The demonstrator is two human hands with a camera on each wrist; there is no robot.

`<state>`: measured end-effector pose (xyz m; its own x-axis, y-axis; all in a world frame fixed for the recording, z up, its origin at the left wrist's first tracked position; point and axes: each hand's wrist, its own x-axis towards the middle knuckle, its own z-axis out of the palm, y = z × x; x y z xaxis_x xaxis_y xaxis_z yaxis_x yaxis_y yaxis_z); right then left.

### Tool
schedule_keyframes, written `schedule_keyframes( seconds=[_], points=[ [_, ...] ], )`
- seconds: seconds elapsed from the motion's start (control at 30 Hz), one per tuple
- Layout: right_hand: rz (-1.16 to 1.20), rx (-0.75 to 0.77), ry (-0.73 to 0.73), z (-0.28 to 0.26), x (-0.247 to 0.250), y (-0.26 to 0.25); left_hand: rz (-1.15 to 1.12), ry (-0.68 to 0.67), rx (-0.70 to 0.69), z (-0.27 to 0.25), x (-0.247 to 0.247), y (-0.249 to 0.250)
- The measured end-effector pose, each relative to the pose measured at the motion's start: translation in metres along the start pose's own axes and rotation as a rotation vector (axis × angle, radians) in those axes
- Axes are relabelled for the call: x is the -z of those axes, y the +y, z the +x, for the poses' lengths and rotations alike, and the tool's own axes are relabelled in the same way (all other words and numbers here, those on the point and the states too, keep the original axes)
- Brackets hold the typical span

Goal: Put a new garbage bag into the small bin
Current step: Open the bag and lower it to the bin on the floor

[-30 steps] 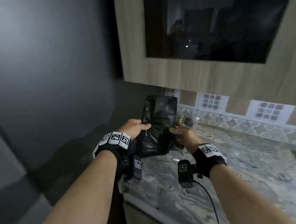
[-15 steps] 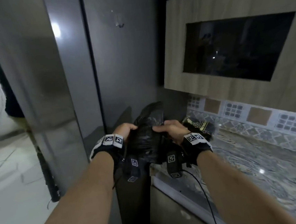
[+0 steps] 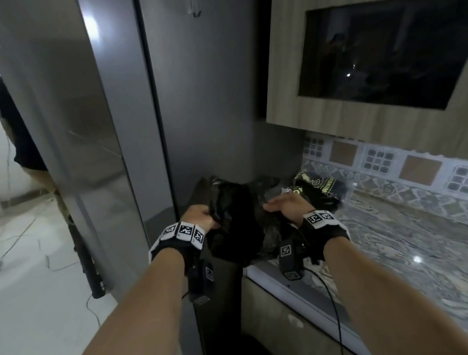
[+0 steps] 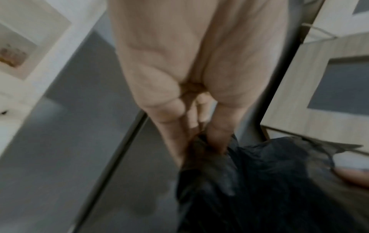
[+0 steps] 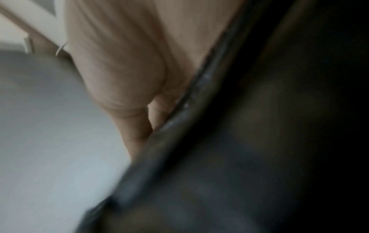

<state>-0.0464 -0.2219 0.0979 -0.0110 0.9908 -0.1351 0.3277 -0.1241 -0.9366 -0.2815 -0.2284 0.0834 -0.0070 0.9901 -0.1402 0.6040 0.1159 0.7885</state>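
A crumpled black garbage bag [image 3: 236, 225] is hanging in the air between the person's two hands, just past the near left corner of the marble counter [image 3: 405, 249] and in front of the tall grey fridge [image 3: 125, 130]. The left hand [image 3: 199, 213] is gripping the bag's left edge; the left wrist view is showing its thumb and fingers [image 4: 173, 134] pinching a bunched fold of the black plastic [image 4: 249, 181]. The right hand [image 3: 287, 205] is lying over the bag's right side with the palm down, and in the right wrist view the fingers [image 5: 137, 129] are running fairly straight along a dark edge of the bag [image 5: 219, 157], though that picture is too blurred to say whether they are pinching the plastic or only pressing on it. Far right of the bag, a dark packet with yellow print [image 3: 318, 187] is lying on the counter against the patterned tile wall [image 3: 415, 171]. Above the counter, a wooden cabinet with a dark glass panel [image 3: 386, 54] is hanging. On the far left, someone in dark clothes [image 3: 20, 135] is standing partly hidden behind the fridge, and thin cables [image 3: 18, 235] are trailing over the white floor [image 3: 41, 324].
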Motion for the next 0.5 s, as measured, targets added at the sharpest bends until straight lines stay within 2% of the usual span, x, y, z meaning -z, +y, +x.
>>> schedule_keyframes(
  seconds=[0.07, 0.13, 0.2, 0.27, 0.3, 0.33, 0.37, 0.5],
  points=[
    [-0.038, -0.042, 0.005, 0.020, 0.007, 0.023, 0.196, 0.133, 0.125, -0.004, -0.003, -0.008],
    [-0.060, -0.091, -0.031, 0.023, 0.003, 0.033, 0.241, 0.215, 0.118, -0.008, -0.011, -0.002],
    [-0.042, -0.085, -0.064, 0.007, -0.009, 0.030, 0.080, 0.080, 0.058, -0.010, -0.028, 0.010],
    [-0.034, -0.055, -0.079, -0.017, -0.021, 0.017, -0.148, -0.214, 0.085, -0.019, -0.043, 0.023],
    [-0.028, -0.035, -0.088, -0.021, -0.023, 0.015, -0.226, -0.318, 0.098, -0.022, -0.049, 0.026],
    [-0.033, -0.032, -0.090, -0.023, -0.026, 0.016, -0.270, -0.357, 0.101, -0.022, -0.052, 0.025],
    [-0.047, -0.039, -0.099, -0.024, -0.028, 0.019, -0.302, -0.354, 0.089, -0.022, -0.056, 0.020],
    [-0.026, -0.085, -0.086, -0.019, -0.026, 0.038, -0.306, -0.190, 0.105, -0.016, -0.058, -0.001]
  ],
)
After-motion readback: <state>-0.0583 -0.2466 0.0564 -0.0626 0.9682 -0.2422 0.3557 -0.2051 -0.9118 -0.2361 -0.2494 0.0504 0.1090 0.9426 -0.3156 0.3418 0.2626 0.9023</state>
